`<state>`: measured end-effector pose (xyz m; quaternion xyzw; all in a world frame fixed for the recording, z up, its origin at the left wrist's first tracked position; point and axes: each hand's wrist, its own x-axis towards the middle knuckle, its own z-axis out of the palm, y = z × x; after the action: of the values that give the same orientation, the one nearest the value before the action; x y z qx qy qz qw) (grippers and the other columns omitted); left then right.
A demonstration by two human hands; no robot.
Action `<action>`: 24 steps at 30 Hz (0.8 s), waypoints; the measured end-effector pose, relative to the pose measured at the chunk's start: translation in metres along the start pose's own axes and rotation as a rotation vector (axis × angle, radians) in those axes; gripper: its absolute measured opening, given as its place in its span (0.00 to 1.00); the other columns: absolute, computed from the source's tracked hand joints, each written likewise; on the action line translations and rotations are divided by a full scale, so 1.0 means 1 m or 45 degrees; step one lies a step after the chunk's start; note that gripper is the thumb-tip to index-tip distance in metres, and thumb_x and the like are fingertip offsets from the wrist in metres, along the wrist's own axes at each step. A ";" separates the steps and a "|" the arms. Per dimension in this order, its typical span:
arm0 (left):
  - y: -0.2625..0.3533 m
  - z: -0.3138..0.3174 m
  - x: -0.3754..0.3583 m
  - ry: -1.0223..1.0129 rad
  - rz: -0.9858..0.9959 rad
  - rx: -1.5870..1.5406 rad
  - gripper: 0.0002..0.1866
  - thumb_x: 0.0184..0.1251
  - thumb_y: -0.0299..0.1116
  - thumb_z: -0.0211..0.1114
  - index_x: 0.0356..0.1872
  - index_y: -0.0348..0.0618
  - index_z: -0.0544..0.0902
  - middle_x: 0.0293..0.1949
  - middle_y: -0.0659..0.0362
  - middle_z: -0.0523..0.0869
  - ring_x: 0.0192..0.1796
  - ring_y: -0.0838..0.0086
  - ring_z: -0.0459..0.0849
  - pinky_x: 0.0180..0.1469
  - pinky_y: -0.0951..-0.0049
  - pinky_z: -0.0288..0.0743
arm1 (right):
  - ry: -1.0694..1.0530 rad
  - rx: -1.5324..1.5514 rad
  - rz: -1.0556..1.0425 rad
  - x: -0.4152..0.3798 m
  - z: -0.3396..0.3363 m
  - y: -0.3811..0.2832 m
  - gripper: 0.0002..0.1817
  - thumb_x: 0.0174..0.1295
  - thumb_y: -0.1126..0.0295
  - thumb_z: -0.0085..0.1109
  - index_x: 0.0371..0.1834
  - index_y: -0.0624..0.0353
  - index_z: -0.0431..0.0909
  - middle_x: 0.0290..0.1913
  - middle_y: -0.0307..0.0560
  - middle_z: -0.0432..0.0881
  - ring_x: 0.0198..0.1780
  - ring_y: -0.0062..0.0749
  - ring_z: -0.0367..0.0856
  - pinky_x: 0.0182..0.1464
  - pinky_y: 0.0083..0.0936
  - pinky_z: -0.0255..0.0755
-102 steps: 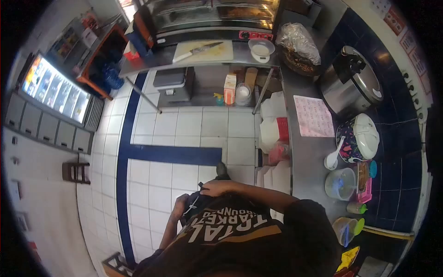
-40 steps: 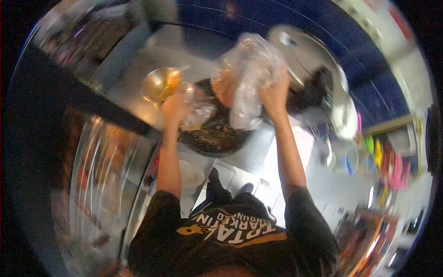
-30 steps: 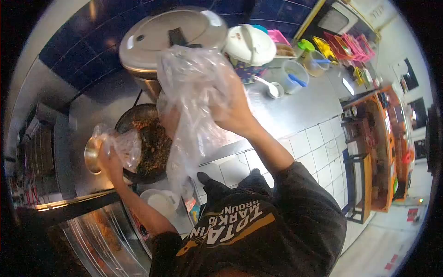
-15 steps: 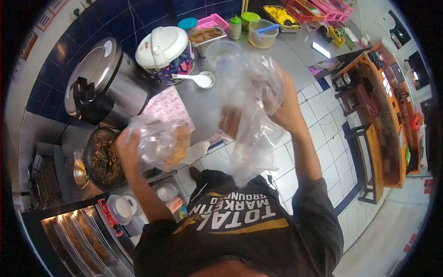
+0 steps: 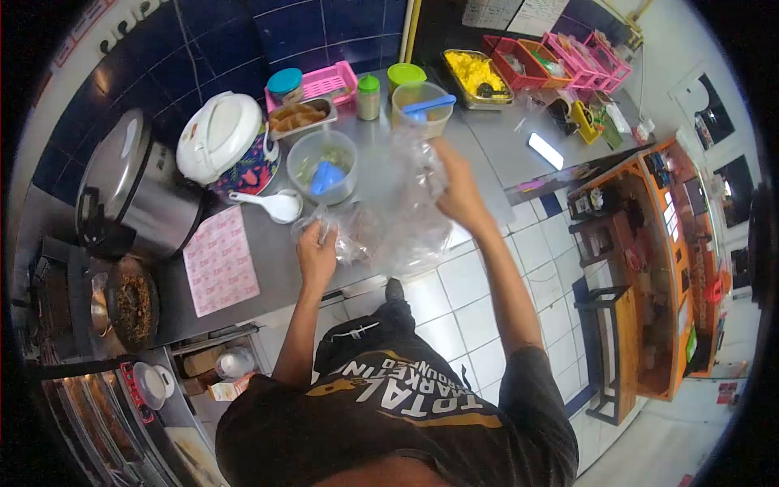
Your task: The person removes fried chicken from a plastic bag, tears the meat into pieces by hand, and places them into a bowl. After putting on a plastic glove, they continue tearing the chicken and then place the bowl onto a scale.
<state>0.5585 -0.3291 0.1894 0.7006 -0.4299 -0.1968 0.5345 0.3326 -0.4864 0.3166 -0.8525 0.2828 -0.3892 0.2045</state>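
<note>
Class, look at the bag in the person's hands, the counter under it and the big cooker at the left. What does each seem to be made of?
Bag: thin clear plastic film, crinkled and see-through. Counter: probably stainless steel, a grey, dully reflective sheet. Cooker: apparently brushed metal, shiny silver body, with black parts that look like plastic.

The clear plastic bag (image 5: pixel 398 211) blurs its contents and hides the right hand's (image 5: pixel 456 195) fingertips.

Crumpled clear plastic bag (image 5: pixel 398 215) with brownish food inside, held up loosely over the steel worktop (image 5: pixel 268 268) edge.
</note>
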 end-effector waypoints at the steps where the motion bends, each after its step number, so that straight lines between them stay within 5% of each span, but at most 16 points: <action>1: -0.005 0.011 0.004 -0.061 -0.053 0.068 0.13 0.67 0.36 0.65 0.33 0.33 0.79 0.26 0.48 0.82 0.29 0.61 0.80 0.36 0.60 0.70 | -0.074 0.074 0.022 0.005 0.000 0.002 0.28 0.50 0.83 0.59 0.59 0.67 0.72 0.56 0.62 0.79 0.60 0.58 0.76 0.64 0.38 0.68; 5: 0.017 0.038 0.013 -0.211 -0.231 0.329 0.16 0.67 0.39 0.65 0.39 0.32 0.80 0.32 0.45 0.83 0.34 0.53 0.81 0.39 0.57 0.73 | -0.445 0.259 0.105 0.004 0.002 0.039 0.33 0.44 0.86 0.55 0.61 0.66 0.70 0.58 0.63 0.76 0.63 0.59 0.72 0.66 0.39 0.68; 6: 0.026 0.043 0.017 -0.218 -0.220 0.374 0.17 0.67 0.40 0.65 0.41 0.32 0.80 0.35 0.43 0.82 0.36 0.51 0.81 0.41 0.57 0.73 | -0.514 0.288 0.035 0.004 -0.006 0.051 0.36 0.49 0.82 0.61 0.67 0.64 0.66 0.62 0.61 0.74 0.64 0.56 0.73 0.65 0.40 0.69; 9: 0.040 0.053 0.023 -0.192 -0.172 0.509 0.22 0.66 0.42 0.65 0.48 0.30 0.79 0.42 0.36 0.81 0.42 0.45 0.81 0.47 0.54 0.75 | -0.711 0.439 0.404 -0.001 -0.041 0.094 0.42 0.55 0.75 0.68 0.73 0.63 0.59 0.63 0.60 0.74 0.65 0.50 0.74 0.63 0.41 0.73; 12: -0.002 0.065 0.013 -0.065 -0.095 0.523 0.29 0.66 0.45 0.65 0.54 0.24 0.75 0.50 0.31 0.79 0.54 0.42 0.78 0.57 0.53 0.71 | -0.392 0.868 1.051 -0.007 -0.014 0.206 0.50 0.61 0.63 0.70 0.78 0.65 0.44 0.61 0.64 0.74 0.55 0.44 0.82 0.58 0.36 0.78; 15: 0.047 0.072 0.005 -0.015 -0.690 0.222 0.33 0.67 0.43 0.66 0.61 0.22 0.70 0.57 0.30 0.75 0.61 0.41 0.74 0.64 0.52 0.68 | -0.004 1.307 1.314 0.014 0.040 0.250 0.48 0.69 0.61 0.62 0.79 0.66 0.37 0.58 0.66 0.75 0.50 0.46 0.85 0.54 0.33 0.81; 16: 0.047 0.078 -0.001 0.116 -0.647 0.249 0.34 0.67 0.42 0.66 0.63 0.22 0.68 0.59 0.31 0.74 0.62 0.41 0.74 0.65 0.53 0.67 | 0.018 1.413 1.380 0.028 0.054 0.260 0.47 0.70 0.62 0.60 0.79 0.66 0.36 0.58 0.66 0.74 0.51 0.46 0.85 0.53 0.33 0.81; 24: 0.055 0.131 -0.068 0.752 -0.629 0.583 0.33 0.71 0.38 0.63 0.69 0.27 0.63 0.64 0.33 0.70 0.67 0.43 0.70 0.69 0.54 0.62 | -0.080 1.590 1.387 0.086 0.076 0.294 0.33 0.77 0.67 0.45 0.75 0.72 0.42 0.55 0.72 0.75 0.51 0.52 0.84 0.53 0.38 0.82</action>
<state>0.4026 -0.3529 0.1815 0.9087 -0.1112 -0.0099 0.4023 0.3425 -0.7542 0.1498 -0.3361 0.3823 -0.2970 0.8079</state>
